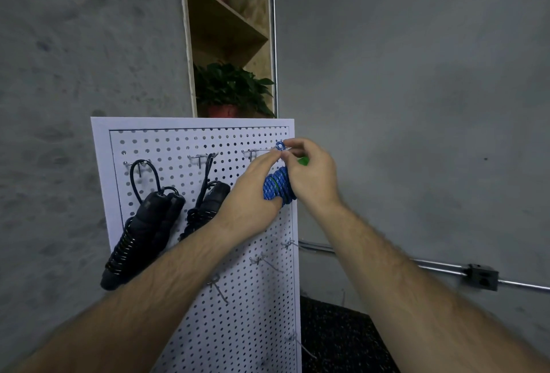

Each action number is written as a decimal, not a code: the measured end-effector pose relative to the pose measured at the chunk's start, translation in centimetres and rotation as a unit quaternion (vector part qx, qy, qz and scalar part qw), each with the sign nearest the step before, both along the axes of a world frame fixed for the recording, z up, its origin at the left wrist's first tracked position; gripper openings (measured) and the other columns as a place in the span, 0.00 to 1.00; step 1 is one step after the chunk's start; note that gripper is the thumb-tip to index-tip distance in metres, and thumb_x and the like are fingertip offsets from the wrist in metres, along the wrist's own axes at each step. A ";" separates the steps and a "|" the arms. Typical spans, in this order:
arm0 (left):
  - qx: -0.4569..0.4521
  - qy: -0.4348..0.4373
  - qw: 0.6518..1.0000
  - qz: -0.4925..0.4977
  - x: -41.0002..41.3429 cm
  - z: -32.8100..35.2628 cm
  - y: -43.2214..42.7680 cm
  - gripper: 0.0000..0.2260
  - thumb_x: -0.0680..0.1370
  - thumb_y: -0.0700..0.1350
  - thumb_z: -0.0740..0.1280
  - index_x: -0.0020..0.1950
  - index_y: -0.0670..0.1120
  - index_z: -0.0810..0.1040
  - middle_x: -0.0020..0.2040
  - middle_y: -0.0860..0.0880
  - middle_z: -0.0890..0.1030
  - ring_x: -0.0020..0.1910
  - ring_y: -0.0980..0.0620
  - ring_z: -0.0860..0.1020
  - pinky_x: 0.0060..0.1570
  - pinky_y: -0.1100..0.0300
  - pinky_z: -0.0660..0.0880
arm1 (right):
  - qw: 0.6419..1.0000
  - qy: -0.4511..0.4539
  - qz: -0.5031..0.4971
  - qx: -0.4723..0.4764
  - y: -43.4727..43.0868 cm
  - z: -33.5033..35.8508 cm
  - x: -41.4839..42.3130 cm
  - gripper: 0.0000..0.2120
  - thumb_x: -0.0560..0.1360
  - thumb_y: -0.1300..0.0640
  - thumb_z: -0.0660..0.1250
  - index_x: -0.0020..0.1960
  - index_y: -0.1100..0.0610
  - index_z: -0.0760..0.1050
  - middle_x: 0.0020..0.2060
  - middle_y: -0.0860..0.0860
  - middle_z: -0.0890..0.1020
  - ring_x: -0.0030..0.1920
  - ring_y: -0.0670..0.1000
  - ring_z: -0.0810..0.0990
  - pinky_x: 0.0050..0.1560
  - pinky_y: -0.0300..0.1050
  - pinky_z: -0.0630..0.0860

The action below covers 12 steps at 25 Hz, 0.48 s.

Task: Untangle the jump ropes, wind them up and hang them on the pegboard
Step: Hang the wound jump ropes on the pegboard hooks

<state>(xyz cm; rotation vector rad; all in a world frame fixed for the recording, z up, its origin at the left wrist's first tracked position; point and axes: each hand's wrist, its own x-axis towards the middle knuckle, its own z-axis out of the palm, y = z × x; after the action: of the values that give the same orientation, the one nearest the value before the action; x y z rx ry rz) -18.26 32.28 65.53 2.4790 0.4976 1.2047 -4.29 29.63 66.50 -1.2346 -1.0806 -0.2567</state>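
Item: blue jump rope (278, 186), wound. Our right hand (309, 170) pinches its loop at a pegboard (190, 140) hook (259, 150); our left hand (253, 194) grips the coil.

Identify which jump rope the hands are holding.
The blue rope, held by the left hand and right hand at the top-right hook; the left black rope and middle black rope hang free.
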 end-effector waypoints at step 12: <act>0.018 -0.011 1.000 0.003 -0.2 -0.2 -0.2 0.39 0.75 0.33 0.68 0.81 0.54 0.58 0.80 0.59 0.58 0.76 0.68 0.55 0.72 0.73 0.52 | 0.999 -0.023 -0.008 0.021 0.1 0.2 0.0 0.11 0.76 0.47 0.66 0.56 0.40 0.82 0.46 0.31 0.78 0.57 0.45 0.78 0.65 0.58 0.74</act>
<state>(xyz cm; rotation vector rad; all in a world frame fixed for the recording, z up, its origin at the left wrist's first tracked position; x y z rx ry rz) -18.45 32.09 65.34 2.4924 0.4811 1.2523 -4.29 29.77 66.73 -1.2049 -1.1006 -0.3198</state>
